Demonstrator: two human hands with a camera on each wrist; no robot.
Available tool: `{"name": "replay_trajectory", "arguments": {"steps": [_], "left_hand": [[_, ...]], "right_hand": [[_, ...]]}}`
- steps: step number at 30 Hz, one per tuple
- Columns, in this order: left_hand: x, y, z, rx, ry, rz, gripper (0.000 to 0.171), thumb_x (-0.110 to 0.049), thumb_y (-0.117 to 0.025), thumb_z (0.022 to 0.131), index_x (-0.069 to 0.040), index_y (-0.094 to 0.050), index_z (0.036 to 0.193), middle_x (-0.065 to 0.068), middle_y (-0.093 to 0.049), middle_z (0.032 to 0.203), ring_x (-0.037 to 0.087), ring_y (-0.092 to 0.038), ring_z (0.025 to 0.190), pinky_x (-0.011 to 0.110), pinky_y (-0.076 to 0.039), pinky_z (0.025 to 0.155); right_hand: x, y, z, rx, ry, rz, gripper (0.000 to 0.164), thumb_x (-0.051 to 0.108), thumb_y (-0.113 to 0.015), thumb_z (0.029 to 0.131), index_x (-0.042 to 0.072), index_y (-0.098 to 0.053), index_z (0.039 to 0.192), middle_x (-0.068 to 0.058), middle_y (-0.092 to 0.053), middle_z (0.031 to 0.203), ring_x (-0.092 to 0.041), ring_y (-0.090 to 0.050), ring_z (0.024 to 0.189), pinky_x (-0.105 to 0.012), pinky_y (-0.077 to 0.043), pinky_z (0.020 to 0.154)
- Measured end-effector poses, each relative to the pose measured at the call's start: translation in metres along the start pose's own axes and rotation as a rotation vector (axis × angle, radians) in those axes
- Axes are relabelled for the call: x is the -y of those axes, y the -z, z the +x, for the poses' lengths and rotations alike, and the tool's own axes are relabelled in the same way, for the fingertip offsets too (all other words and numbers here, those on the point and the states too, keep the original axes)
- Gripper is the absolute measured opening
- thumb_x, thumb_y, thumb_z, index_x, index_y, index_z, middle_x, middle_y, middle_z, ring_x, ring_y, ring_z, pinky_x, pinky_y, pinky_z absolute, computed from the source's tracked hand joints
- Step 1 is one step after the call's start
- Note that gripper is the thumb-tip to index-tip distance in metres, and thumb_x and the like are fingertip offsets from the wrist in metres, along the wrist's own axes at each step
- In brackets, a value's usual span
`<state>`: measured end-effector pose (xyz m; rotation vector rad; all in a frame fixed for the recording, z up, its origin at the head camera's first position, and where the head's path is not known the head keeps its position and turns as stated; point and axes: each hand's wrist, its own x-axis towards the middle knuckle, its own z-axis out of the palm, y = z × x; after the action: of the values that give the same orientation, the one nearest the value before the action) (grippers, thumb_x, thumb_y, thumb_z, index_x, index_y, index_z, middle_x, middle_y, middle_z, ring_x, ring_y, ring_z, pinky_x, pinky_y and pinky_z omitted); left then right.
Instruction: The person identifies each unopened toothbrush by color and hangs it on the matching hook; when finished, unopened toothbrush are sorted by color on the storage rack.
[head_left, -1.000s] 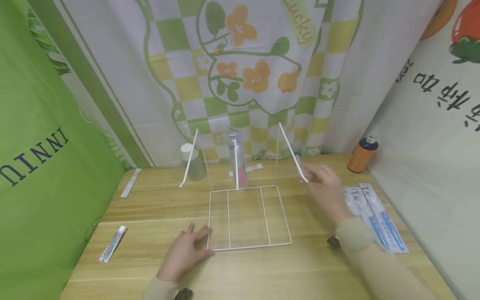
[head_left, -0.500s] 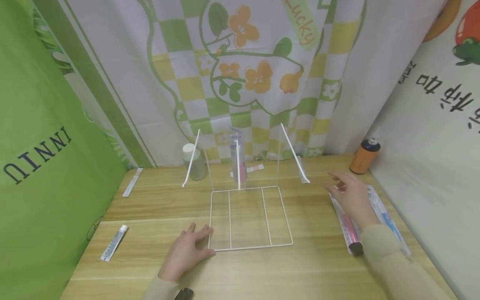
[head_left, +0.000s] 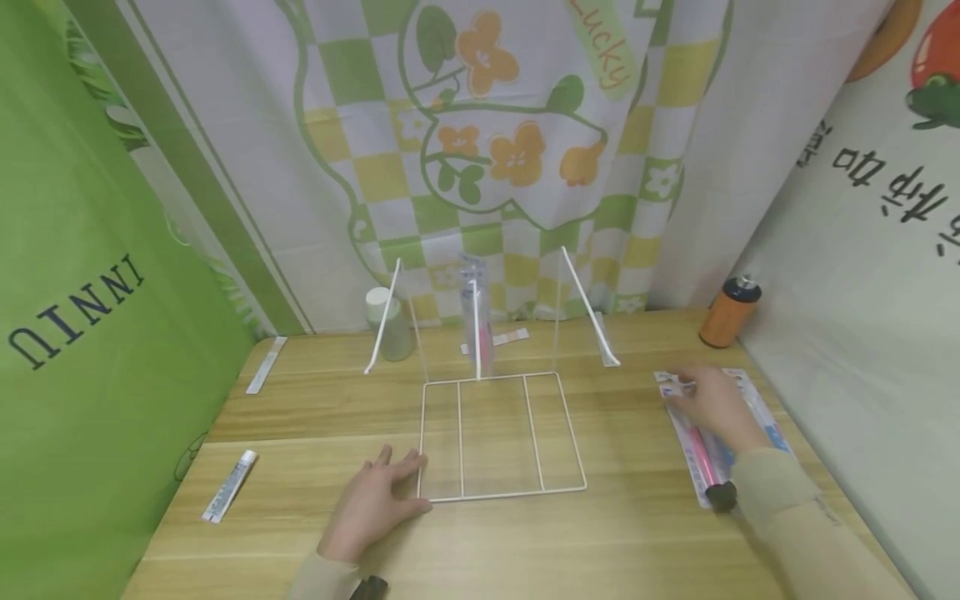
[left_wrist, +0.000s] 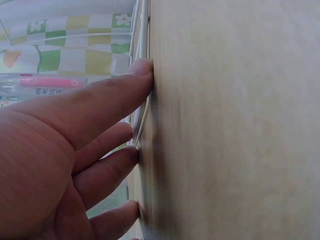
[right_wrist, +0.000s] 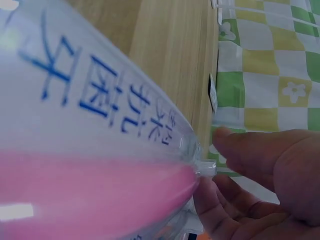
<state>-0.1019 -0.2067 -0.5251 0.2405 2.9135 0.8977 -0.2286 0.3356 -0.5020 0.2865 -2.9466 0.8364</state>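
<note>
A white wire display rack (head_left: 504, 495) stands mid-table, with upright prongs at the back. My left hand (head_left: 373, 506) rests at its front left corner, fingers spread and thumb touching the base wire, as the left wrist view shows close up. On the middle prong hangs a packaged pink toothbrush (head_left: 482, 337). To the right, my right hand (head_left: 716, 404) is over several packaged toothbrushes. Beneath it lies another pink packaged toothbrush (head_left: 703, 458), its top end between thumb and fingers in the right wrist view; the thumb (right_wrist: 235, 142) stands apart from it. A blue packaged toothbrush (head_left: 772, 429) is partly hidden.
An orange bottle (head_left: 729, 315) stands at the back right, a pale green bottle (head_left: 392, 329) behind the rack's left prong. A toothpaste tube (head_left: 229, 486) and a flat strip (head_left: 266, 365) lie at left. Another strip (head_left: 512, 337) lies behind the rack. Curtains border the table.
My right hand has moved from the rack's right prong rightward, then down onto the packaged toothbrushes. The left hand stays at the rack's corner.
</note>
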Motion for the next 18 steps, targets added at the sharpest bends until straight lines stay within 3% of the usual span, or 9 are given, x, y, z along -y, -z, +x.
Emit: {"name": "replay_trajectory", "arguments": {"steps": [10, 18], "left_hand": [[-0.0017, 0.001, 0.0001, -0.002, 0.019, -0.007, 0.068, -0.038, -0.094, 0.081, -0.017, -0.072, 0.142, 0.005, -0.061, 0.154, 0.054, -0.037, 0.152, 0.078, -0.026, 0.119], [0.0003, 0.0007, 0.0003, -0.002, 0.008, -0.003, 0.068, -0.039, -0.093, 0.081, -0.017, -0.072, 0.142, 0.005, -0.061, 0.154, 0.054, -0.036, 0.153, 0.076, -0.025, 0.122]], "right_hand": [[-0.0026, -0.001, 0.0011, 0.093, -0.059, -0.02, 0.051, 0.007, -0.08, 0.091, -0.011, -0.064, 0.136, -0.039, -0.063, 0.132, -0.059, -0.061, 0.118, -0.075, -0.051, 0.097], [-0.0035, -0.0027, 0.0015, 0.095, -0.067, -0.037, 0.045, 0.008, -0.078, 0.093, -0.011, -0.067, 0.132, -0.037, -0.067, 0.126, -0.057, -0.063, 0.116, -0.073, -0.052, 0.097]]}}
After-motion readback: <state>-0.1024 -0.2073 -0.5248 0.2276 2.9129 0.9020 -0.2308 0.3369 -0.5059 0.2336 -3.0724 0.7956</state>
